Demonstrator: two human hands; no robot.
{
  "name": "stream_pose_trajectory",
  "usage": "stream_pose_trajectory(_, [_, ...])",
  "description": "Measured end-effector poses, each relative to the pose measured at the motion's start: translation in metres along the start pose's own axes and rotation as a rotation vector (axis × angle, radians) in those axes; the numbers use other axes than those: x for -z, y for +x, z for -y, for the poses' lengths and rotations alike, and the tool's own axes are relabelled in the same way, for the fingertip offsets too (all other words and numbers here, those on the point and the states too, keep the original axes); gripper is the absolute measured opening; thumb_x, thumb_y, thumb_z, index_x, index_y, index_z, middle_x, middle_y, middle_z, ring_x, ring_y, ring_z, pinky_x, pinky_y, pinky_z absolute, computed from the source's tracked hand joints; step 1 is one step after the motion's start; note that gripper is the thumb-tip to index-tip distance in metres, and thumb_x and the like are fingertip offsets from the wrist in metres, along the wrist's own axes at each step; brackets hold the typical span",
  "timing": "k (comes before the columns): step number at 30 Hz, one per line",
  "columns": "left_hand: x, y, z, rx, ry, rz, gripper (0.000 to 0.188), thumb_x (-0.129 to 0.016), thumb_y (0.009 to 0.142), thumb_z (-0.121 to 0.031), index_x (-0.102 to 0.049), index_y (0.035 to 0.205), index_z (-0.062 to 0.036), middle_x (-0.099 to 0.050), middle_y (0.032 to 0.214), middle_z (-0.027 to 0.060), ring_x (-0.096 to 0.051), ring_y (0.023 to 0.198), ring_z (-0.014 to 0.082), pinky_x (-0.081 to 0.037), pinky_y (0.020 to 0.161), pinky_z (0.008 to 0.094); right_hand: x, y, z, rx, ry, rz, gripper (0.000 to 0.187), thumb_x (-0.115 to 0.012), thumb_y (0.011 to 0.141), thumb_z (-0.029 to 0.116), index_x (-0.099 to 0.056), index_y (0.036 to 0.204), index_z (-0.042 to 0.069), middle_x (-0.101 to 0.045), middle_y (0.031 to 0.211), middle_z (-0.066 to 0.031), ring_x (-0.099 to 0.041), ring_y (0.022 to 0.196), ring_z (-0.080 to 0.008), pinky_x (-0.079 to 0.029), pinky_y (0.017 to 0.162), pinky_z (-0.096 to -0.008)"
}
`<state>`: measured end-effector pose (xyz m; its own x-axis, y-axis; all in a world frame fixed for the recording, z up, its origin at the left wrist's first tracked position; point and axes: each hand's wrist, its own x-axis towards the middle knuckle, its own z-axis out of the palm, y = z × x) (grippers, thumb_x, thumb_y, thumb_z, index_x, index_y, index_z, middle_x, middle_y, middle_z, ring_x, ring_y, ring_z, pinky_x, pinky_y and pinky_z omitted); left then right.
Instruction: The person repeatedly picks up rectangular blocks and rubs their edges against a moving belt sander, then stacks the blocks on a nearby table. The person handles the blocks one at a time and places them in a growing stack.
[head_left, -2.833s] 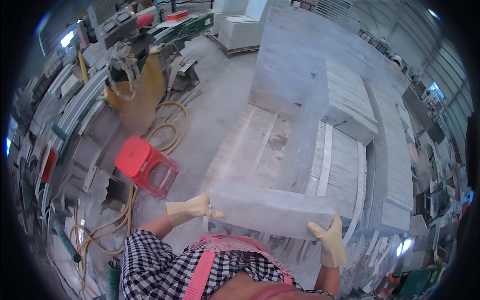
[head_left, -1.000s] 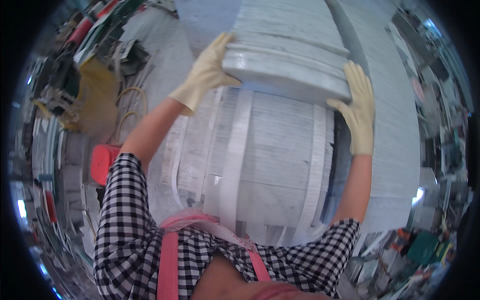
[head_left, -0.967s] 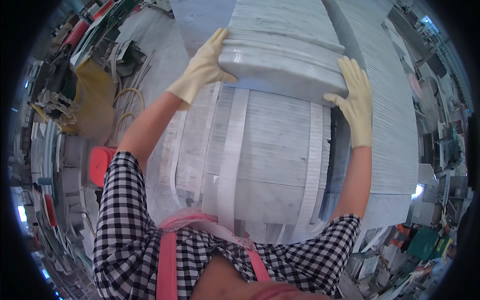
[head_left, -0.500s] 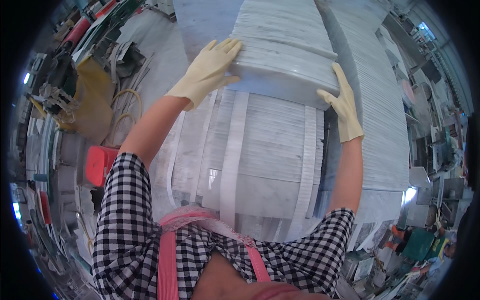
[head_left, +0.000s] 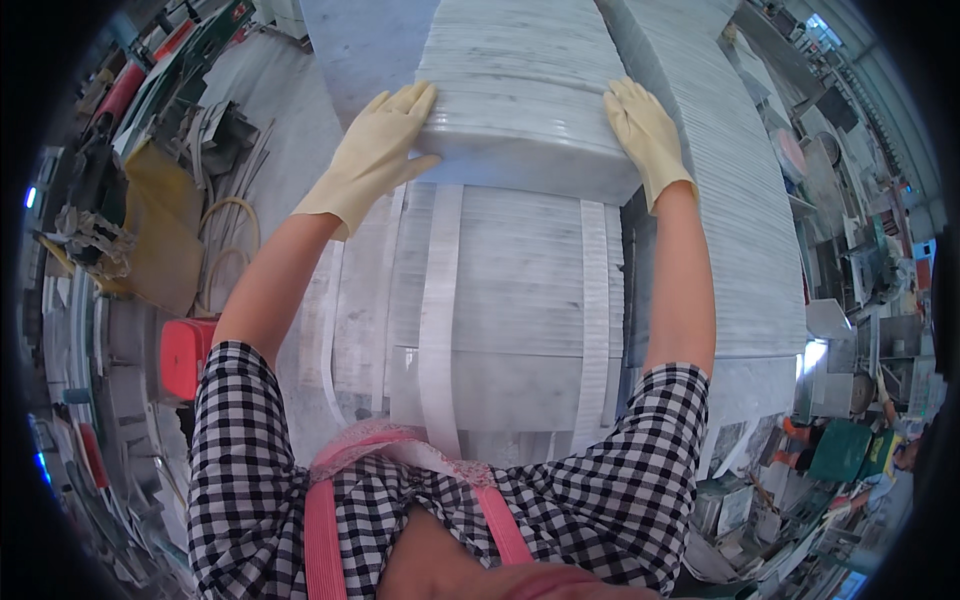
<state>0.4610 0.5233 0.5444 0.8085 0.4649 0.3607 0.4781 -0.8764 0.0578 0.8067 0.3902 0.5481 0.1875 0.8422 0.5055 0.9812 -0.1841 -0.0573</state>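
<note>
Clock positions refer to the center of the view. The foremost pale stone slab stands on edge at 12 o'clock, against the upper row of slabs. The gloved left hand, at 11 o'clock, lies against the slab's left end, its fingers extended close together and its thumb spread apart toward the front face. The gloved right hand, between 1 and 2 o'clock, rests at the right end, its fingers straight and side by side; its thumb cannot be made out. White straps cross the lower slabs near the center. A longer slab row lies at 2 o'clock, a red stool between 8 and 9.
</note>
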Motion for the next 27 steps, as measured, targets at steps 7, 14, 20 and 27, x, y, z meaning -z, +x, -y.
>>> stream_pose_trajectory(7, [-0.005,-0.001,-0.004,-0.009,-0.075,-0.064,0.085,-0.081,0.077,-0.02,-0.04,0.148,0.0009,-0.043,0.154,0.0194,-0.046,0.137,0.0359,-0.038,0.117,0.0406,0.011,-0.004,-0.02,0.007,-0.037,0.142,0.054,-0.041,0.102,0.045,-0.06,0.133,0.005,-0.061,0.134,-0.0097,-0.058,0.115,-0.0316,-0.046,0.1,-0.0414])
stream_pose_trajectory(14, [-0.031,0.001,-0.014,0.457,-0.994,-0.172,0.095,-0.082,0.08,-0.025,-0.029,0.156,-0.0067,-0.026,0.163,0.021,-0.031,0.149,0.0357,-0.032,0.12,0.0448,0.024,0.019,-0.022,-0.372,0.297,0.282,0.068,-0.031,0.105,0.052,-0.046,0.149,0.002,-0.046,0.154,-0.0143,-0.042,0.142,-0.0305,-0.031,0.118,-0.0353])
stream_pose_trajectory(20, [-0.06,-0.007,-0.024,0.554,-1.471,-0.105,0.093,-0.082,0.081,-0.026,-0.03,0.157,-0.0139,-0.038,0.157,0.0178,-0.036,0.146,0.0319,-0.034,0.116,0.0441,0.002,-0.066,-0.018,-0.762,1.515,-0.321,0.062,-0.028,0.109,0.047,-0.045,0.149,0.004,-0.05,0.152,-0.0111,-0.041,0.144,-0.0187,-0.026,0.12,-0.0344])
stream_pose_trajectory(27, [-0.065,0.001,-0.033,0.499,-1.509,-0.183,0.085,-0.08,0.081,-0.023,-0.036,0.153,-0.011,-0.053,0.144,0.0155,-0.047,0.135,0.0293,-0.041,0.108,0.0404,-0.048,-0.106,-0.063,-0.63,0.48,-0.017,0.053,-0.037,0.109,0.03,-0.03,0.153,0.002,-0.055,0.145,-0.0121,-0.049,0.135,-0.0203,-0.03,0.117,-0.0302])
